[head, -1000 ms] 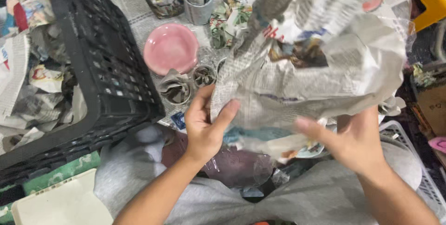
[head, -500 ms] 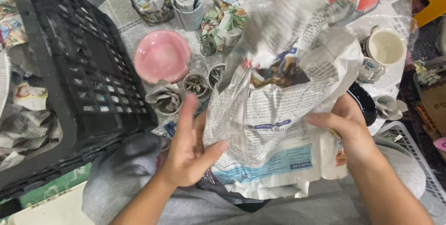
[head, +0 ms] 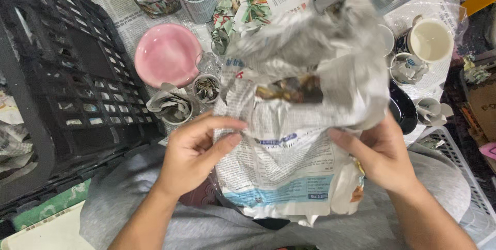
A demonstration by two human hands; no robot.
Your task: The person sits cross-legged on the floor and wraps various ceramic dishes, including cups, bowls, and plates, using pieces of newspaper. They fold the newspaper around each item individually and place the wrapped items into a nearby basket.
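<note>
You are holding a crumpled sheet of newspaper (head: 289, 141) between both hands over your lap, and whatever it wraps is hidden. Your left hand (head: 194, 154) is gripping the sheet's left edge, thumb on the printed face and fingers spread narrow along the margin. Your right hand (head: 380, 154) is clasping the right edge, thumb pressing the front while the other fingers are curling behind the paper. Between your hands a light blue band (head: 281, 196) is running across the lower part of the sheet, with a smaller blue strip near your left thumb; above your thumbs the paper is bunching into a grey, blurred heap with a dark picture patch in it. Just beyond your left hand, small cups stuffed with newspaper (head: 170, 106) are sitting on the paper-covered floor (head: 126, 7), and a pink bowl (head: 167, 55) is lying a little farther out. To the left of your left hand a black plastic crate (head: 77, 84) is standing. Beyond your right hand a dark bowl (head: 402, 108) is peeking from behind the sheet, and a cream cup (head: 430, 40) is sitting farther off.
</note>
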